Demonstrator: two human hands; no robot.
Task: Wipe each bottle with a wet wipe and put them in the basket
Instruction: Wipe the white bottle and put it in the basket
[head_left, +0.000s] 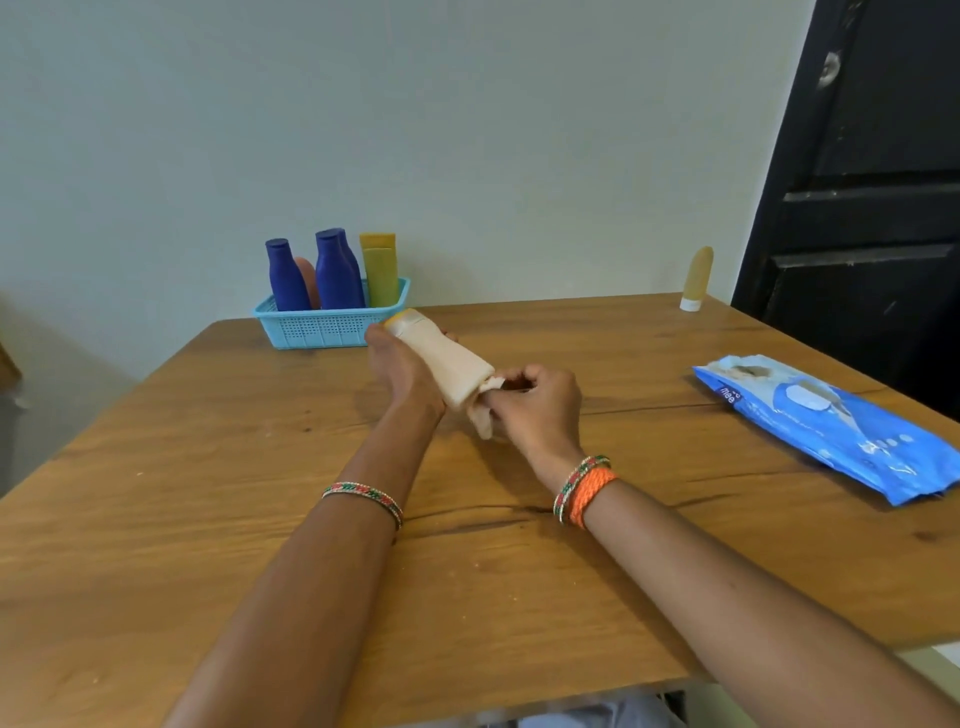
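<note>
You work at a wooden table (156, 519) with dark cracks running across its grain. Behind it you face a plain pale wall (467, 130). To your right a black panelled door (872, 208) stands beside the table's far corner, with a round metal fitting (829, 68) high on it. On each wrist you wear beaded bracelets (363, 498), and an orange cord band (589, 493) sits beside the right one.
</note>
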